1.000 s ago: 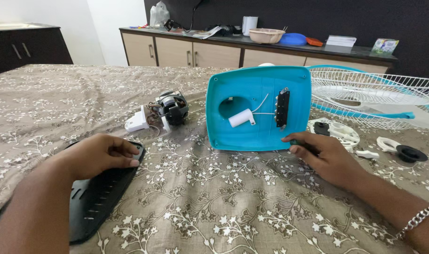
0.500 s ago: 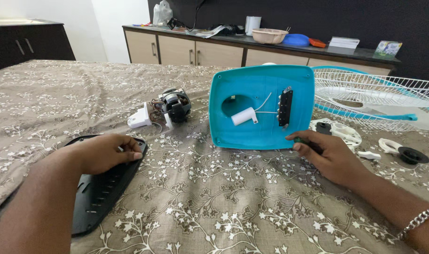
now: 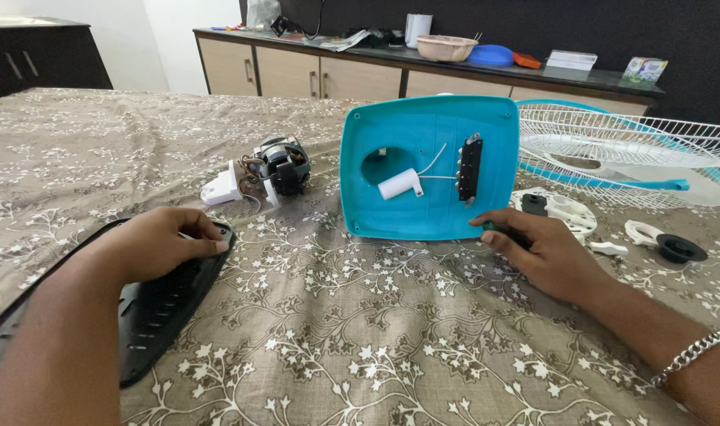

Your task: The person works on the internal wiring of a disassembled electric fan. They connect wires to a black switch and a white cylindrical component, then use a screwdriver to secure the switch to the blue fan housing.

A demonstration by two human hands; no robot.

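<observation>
Little moved since earlier: left hand [image 3: 166, 241] still flat, open, on black cover [image 3: 151, 308], 8 o'clock; right hand [image 3: 545, 252] still gripping green-handled tool [image 3: 494, 227] beside teal housing [image 3: 427, 166], 4 o'clock. Risk: tool slipping, snagging white wires [image 3: 435, 162].

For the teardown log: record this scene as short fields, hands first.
left hand: rests palm down on the black vented panel
right hand: closed on a dark green-tipped tool, at the lower right corner of the teal housing
teal housing: propped up, its inner side facing the camera, with a white cylinder and a black switch block
motor: left of the housing, apart from both hands
wire guard: behind the right hand
surface: floral cloth
</observation>
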